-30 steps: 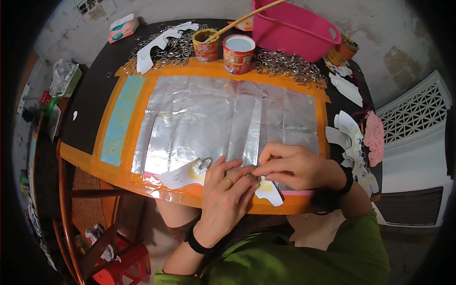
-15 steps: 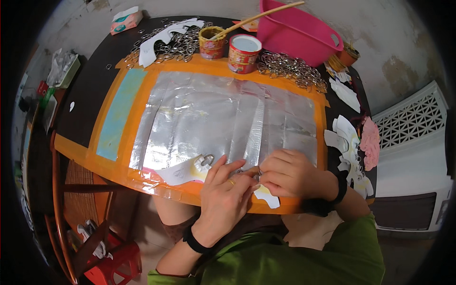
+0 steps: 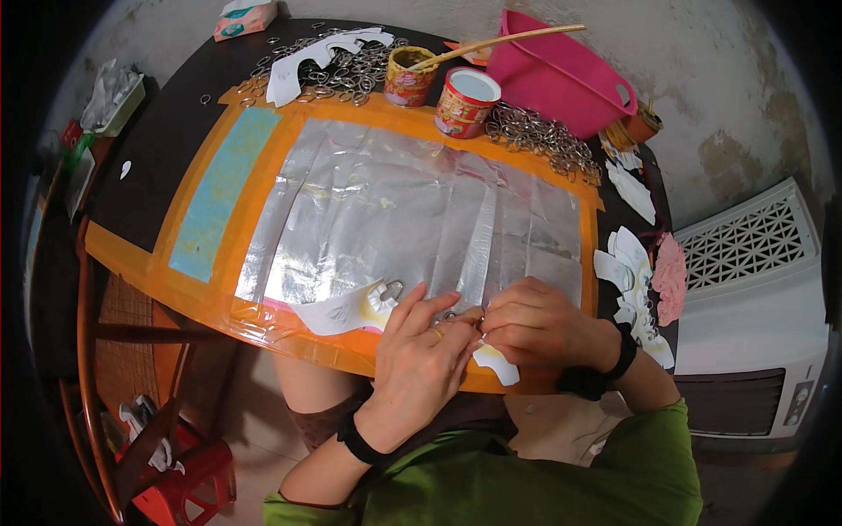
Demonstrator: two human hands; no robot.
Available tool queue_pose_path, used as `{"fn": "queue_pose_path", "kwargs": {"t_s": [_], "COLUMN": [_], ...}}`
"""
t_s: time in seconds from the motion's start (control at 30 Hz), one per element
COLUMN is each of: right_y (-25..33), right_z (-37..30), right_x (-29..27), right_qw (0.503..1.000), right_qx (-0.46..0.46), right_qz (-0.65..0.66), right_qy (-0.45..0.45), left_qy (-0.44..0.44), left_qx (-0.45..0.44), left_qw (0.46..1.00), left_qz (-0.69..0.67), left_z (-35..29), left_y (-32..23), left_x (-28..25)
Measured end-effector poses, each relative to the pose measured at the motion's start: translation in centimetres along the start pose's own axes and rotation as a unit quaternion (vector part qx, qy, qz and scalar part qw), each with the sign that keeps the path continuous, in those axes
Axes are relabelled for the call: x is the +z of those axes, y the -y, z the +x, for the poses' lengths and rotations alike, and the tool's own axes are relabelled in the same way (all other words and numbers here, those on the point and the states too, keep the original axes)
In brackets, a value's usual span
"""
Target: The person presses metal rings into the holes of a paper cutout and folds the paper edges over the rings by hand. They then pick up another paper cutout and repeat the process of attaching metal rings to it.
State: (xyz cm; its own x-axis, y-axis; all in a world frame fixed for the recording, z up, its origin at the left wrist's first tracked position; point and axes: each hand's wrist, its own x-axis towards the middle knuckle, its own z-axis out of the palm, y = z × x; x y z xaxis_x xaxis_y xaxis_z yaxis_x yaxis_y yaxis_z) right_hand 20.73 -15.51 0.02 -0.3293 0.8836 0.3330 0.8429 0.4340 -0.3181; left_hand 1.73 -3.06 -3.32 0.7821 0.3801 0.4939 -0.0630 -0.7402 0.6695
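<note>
My left hand [image 3: 421, 351] and my right hand [image 3: 539, 323] meet at the front edge of the plastic-covered mat. Both pinch a white cut-out piece [image 3: 498, 365] smeared yellow, which is mostly hidden under the fingers. A bit of metal ring [image 3: 450, 316] shows by my left fingers. My left thumb and index finger press down while the other fingers lie bent; my right fingertips are closed together. Just left of my left hand lies another white cut-out [image 3: 336, 312], its yellow-smeared end folded around a metal ring [image 3: 394, 289].
Loose metal rings [image 3: 544, 136] are heaped along the far edge, near a red can [image 3: 467, 110], a yellow-smeared can [image 3: 409, 83] with a wooden stick [image 3: 500, 42], and a pink basin [image 3: 557, 79]. Ringed white pieces [image 3: 633, 280] pile up at right, beside a pink cloth [image 3: 669, 279].
The view has tilted and shifted slightly. Both hands stay together at the same white piece, with the right fingers moved only a little.
</note>
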Motion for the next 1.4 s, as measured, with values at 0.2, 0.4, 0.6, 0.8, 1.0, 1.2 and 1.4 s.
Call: {"fn": "queue_pose_path", "kwargs": {"t_s": [0.2,0.4,0.6,0.8,1.0,1.2,1.4], "right_y": [0.2,-0.4,1.4,1.4,1.5,1.4,1.2], "right_z": [0.2,0.3,0.0,0.0,-0.3,-0.7,-1.5], "right_x": [-0.3,-0.5,-1.4,-1.3,-1.2,-0.9,-0.7], "right_qw": [0.999,0.999,0.992,0.991,0.993,1.000,0.999], "right_qx": [0.028,-0.047,-0.092,-0.095,-0.073,-0.001,0.029], "right_qz": [0.040,0.001,-0.086,-0.093,-0.090,-0.012,0.012], "right_qy": [0.000,0.020,0.015,0.015,0.017,0.014,0.020], "left_qy": [0.008,0.024,0.027,0.032,0.041,0.029,-0.001], "left_qx": [-0.006,0.005,0.002,-0.004,0.002,0.014,0.024], "left_qw": [1.000,1.000,1.000,0.999,0.999,0.999,0.999], "left_qz": [0.000,0.008,0.005,0.002,0.007,0.025,0.041], "left_z": [0.0,0.1,0.2,0.3,0.5,0.4,-0.3], "left_y": [-0.2,-0.1,0.0,-0.1,-0.1,-0.2,-0.5], "left_x": [-0.2,-0.4,-0.4,-0.5,-0.4,-0.8,-0.2]}}
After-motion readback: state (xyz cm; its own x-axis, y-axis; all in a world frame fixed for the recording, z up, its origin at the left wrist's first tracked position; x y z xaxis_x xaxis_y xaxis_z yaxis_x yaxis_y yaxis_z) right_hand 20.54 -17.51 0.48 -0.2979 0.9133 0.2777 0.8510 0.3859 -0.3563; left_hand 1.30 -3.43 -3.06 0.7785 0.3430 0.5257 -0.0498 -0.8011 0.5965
